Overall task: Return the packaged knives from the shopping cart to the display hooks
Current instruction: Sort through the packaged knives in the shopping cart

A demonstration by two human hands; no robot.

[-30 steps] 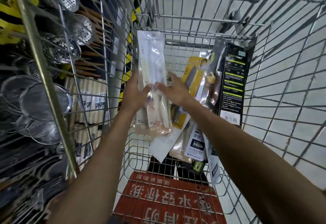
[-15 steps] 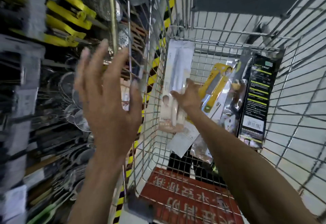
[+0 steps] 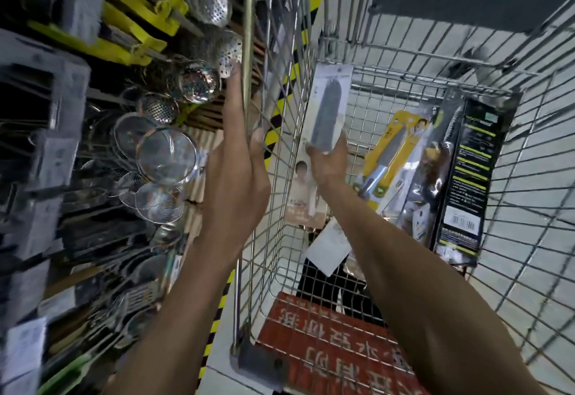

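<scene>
1. Shopping cart (image 3: 420,66): silver wire basket seen from above, filling the centre and right of the view; pale tiled floor shows through its mesh.
2. Display rack (image 3: 46,133): on the left, just beside the cart, crowded with hanging kitchen tools; much of it is blurred.
3. Red sign (image 3: 326,351): flat on the cart floor at the near end, with white characters.
4. Black packaged knife (image 3: 469,176): in the cart, propped upright against the far right corner, barcode at its lower end.
5. White packaged knife (image 3: 331,83): inside the cart, upright beside its left wall, grey blade pointing up, held at mid-length.
6. Yellow packaged knife (image 3: 395,145): in the cart, tilted, between the white pack and the black pack.
7. Left grip (image 3: 236,173): raised at the cart's near-left corner post (image 3: 247,36), fingers straight and close together, thumb apart, holding nothing; cannot tell whether it touches the post.
8. Right grip (image 3: 329,162): inside the cart, pinching the white packaged knife between thumb and fingers.
9. Mesh strainers (image 3: 166,153): round, hanging on the rack just left of the left grip.
10. White tag (image 3: 329,248): loose card low in the cart, below the white pack.
</scene>
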